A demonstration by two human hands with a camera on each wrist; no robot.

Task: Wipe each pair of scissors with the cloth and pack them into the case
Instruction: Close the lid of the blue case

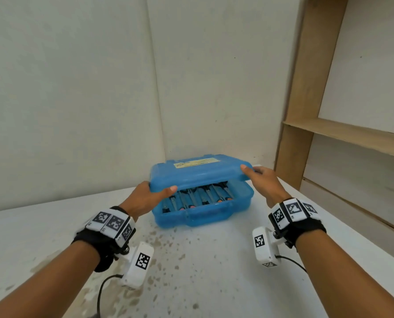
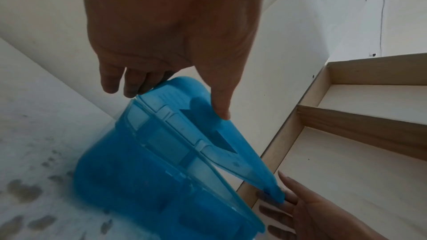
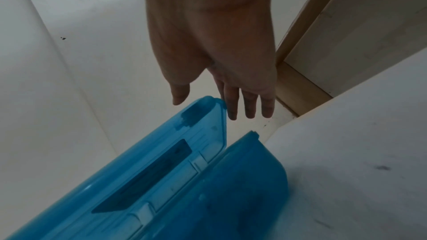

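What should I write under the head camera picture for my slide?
Both hands, left hand and right hand, hold the half-shut lid of a blue case with scissors lined up inside.

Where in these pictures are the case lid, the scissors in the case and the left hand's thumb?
case lid (image 1: 198, 173): head view, middle of its top face.
scissors (image 1: 198, 196): head view, blades seen through the gap under the lid.
left hand's thumb (image 1: 169, 190): head view, on the thumb beside the lid's front edge.
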